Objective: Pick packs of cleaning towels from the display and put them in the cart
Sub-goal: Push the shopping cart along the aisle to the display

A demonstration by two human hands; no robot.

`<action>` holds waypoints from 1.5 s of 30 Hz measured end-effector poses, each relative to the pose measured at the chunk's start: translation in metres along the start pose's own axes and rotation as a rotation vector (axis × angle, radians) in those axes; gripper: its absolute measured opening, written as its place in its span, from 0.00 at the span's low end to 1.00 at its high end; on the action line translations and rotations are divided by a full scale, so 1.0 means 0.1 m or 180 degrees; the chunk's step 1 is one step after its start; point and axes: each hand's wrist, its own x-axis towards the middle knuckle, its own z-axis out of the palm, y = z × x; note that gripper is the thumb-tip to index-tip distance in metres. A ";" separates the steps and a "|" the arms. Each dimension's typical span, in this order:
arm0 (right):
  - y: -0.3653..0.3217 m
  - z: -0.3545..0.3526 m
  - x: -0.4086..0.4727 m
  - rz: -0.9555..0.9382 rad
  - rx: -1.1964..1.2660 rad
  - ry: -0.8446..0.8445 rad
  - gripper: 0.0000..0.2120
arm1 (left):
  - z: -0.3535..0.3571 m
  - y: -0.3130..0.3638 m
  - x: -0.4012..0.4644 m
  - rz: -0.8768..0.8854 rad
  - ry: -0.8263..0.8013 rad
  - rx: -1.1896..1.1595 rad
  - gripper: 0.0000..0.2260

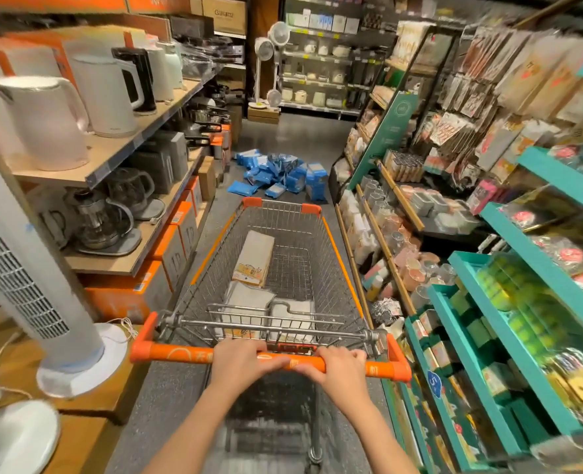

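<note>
**Both hands on the cart, display off to the right**

Left hand (240, 359) and right hand (339, 366) are gripping the orange plastic handle (180, 354) of the wire shopping cart (338, 254), fingers curled over it. Flat beige towel packs (254, 258) are lying in the basket, long axis running far-to-near. The teal shelving display (471, 323) is standing just right, so the right hand is sitting nearer.

cart (215, 254): bare metal wire | handle (180, 354): glossy orange plastic | shelf (112, 155): matt wood
</note>
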 end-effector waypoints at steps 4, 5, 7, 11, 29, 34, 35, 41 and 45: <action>0.23 0.11 0.68 -0.0033 -0.0022 0.0189 0.42 | 0.10 -0.04 0.67 0.0021 0.0087 -0.0001 0.39; 0.30 0.16 0.85 -0.0049 -0.0007 0.0241 0.41 | 0.13 -0.05 0.84 0.0019 0.0069 -0.0019 0.40; 0.42 0.22 1.21 -0.0072 -0.0062 0.0335 0.35 | 0.15 -0.07 1.22 0.0035 -0.0027 -0.0075 0.38; 0.65 0.25 1.96 -0.0044 -0.0179 0.0573 0.34 | 0.09 -0.03 1.94 0.0042 -0.0307 -0.0226 0.30; 1.23 0.20 5.00 -0.0201 -0.0161 -0.0105 0.60 | 0.32 -0.38 4.97 -0.0009 0.0112 -0.0087 0.52; 1.28 0.26 5.91 -0.0137 -0.0180 -0.0146 0.61 | 0.35 -0.63 5.86 0.0048 0.0037 -0.0123 0.48; 1.27 0.26 6.10 -0.0115 -0.0205 -0.0157 0.62 | 0.32 -0.68 6.04 0.0054 -0.0031 -0.0128 0.47; 1.26 0.27 7.23 0.0103 -0.0172 -0.0255 0.61 | 0.30 -0.99 7.13 0.0060 -0.0354 -0.0052 0.29; 1.28 0.27 7.90 0.0176 -0.0173 -0.0423 0.52 | 0.33 -1.13 7.78 0.0055 -0.0458 -0.0004 0.33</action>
